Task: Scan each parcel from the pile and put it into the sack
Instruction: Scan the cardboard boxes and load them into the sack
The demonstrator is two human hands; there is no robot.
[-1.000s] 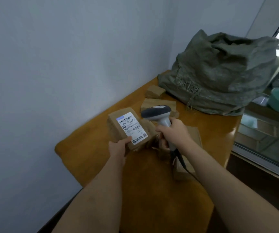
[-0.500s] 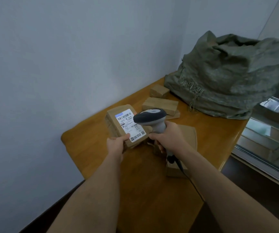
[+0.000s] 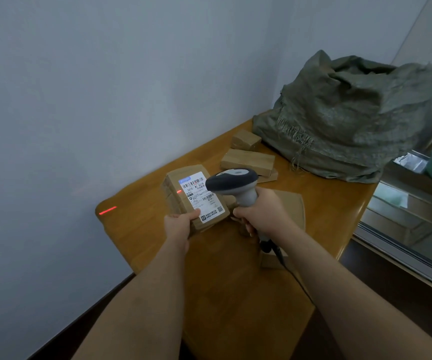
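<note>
At frame centre the left hand (image 3: 179,224) gripped the parcel (image 3: 195,197), the right hand (image 3: 260,213) clenched the scanner (image 3: 231,181); its red line (image 3: 108,210) strayed left, needing aim onto the barcode.

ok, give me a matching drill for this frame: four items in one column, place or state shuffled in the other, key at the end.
Items:
1. brown paper-wrapped parcel with white label
2. grey handheld barcode scanner
3. green woven sack
4. red laser line

Place or state:
A. gripped by the right hand
B. slumped at the far end of the wooden table
C. falls on the table's left corner
D. held by the left hand, label up

Pairs: 1-D, 2-A, 3-B, 4-C
</note>
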